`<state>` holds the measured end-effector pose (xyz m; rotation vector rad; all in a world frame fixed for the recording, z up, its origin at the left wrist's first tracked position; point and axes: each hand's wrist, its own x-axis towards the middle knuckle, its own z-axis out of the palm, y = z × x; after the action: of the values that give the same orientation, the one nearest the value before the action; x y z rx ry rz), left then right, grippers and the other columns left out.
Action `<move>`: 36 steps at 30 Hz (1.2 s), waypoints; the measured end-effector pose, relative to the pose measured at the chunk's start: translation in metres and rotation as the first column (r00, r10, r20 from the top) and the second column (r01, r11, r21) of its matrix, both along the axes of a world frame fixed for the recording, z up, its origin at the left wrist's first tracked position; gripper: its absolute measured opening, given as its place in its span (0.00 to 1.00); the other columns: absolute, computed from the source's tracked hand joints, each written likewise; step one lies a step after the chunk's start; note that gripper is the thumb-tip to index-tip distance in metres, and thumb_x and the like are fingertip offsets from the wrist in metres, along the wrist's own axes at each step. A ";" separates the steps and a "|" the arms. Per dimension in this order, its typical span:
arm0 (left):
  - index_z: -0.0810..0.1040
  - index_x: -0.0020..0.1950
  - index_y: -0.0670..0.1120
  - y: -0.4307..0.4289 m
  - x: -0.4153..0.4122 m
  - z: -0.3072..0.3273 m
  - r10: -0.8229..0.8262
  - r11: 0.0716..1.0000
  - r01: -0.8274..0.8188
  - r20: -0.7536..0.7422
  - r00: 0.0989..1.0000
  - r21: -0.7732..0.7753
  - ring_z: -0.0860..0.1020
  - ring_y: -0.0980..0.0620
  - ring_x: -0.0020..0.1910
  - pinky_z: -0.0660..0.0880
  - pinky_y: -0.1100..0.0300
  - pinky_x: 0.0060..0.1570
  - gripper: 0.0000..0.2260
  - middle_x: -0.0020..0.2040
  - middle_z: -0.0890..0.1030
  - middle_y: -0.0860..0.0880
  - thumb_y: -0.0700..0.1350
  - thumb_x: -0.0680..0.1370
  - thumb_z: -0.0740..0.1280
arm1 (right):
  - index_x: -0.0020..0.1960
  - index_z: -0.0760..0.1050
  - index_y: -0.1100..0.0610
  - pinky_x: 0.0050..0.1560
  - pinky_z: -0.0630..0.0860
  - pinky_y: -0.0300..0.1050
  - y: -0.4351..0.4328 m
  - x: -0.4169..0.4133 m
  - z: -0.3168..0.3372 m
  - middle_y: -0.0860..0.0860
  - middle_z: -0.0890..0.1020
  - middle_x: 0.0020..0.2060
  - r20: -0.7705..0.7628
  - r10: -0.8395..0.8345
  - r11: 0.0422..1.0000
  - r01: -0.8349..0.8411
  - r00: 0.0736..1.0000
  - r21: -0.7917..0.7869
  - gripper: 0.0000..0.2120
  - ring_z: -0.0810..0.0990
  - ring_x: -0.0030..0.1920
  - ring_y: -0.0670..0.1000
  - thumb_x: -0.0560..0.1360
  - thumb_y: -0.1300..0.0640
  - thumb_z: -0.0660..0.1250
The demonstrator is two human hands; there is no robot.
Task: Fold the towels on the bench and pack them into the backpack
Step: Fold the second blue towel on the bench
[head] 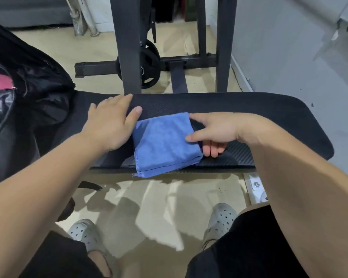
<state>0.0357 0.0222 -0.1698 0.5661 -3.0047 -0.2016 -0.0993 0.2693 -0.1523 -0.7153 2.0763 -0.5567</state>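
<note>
A blue towel (165, 143), folded into a small square, lies on the black padded bench (259, 121), its near edge hanging slightly over the bench's front. My right hand (213, 133) grips its right edge, thumb on top and fingers tucked underneath. My left hand (111, 123) lies flat and open on the bench just left of the towel, thumb near its far left corner. The black backpack (34, 91) stands open at the left end of the bench, with something pink showing inside.
A dark steel rack frame (129, 47) with a weight plate (149, 67) stands behind the bench. A white wall (289, 47) runs along the right. My feet in grey clogs (84, 233) rest on the beige floor below the bench.
</note>
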 end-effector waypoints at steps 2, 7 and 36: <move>0.57 0.81 0.48 0.016 0.008 0.003 -0.013 0.997 0.010 0.033 0.999 0.079 0.58 0.43 0.79 0.54 0.34 0.74 0.34 0.81 0.60 0.46 0.67 0.80 0.47 | 0.82 0.53 0.47 0.50 0.74 0.45 -0.008 -0.005 -0.008 0.56 0.84 0.52 -0.331 -0.071 0.996 0.050 0.941 -0.073 0.36 0.82 0.52 0.55 0.79 0.40 0.64; 0.44 0.82 0.49 0.051 0.023 -0.025 -0.140 0.981 0.120 0.133 0.981 0.150 0.42 0.48 0.81 0.42 0.36 0.76 0.44 0.83 0.43 0.52 0.74 0.73 0.42 | 0.81 0.55 0.46 0.71 0.64 0.58 -0.039 0.004 -0.024 0.52 0.67 0.74 -0.640 -0.040 0.985 -0.077 0.767 -0.154 0.33 0.64 0.74 0.57 0.81 0.35 0.56; 0.74 0.40 0.51 0.019 -0.020 0.000 -0.110 0.957 0.068 0.134 0.985 0.283 0.74 0.49 0.43 0.72 0.54 0.38 0.22 0.41 0.75 0.53 0.57 0.59 0.82 | 0.44 0.69 0.49 0.38 0.72 0.50 -0.051 0.001 -0.010 0.45 0.76 0.41 -0.535 0.212 0.977 -0.164 0.818 0.135 0.29 0.74 0.42 0.48 0.57 0.37 0.82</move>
<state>0.0161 0.0416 -0.1695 0.4861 -3.1722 -0.6229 -0.0985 0.2178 -0.1619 -1.1181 2.4937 -0.1515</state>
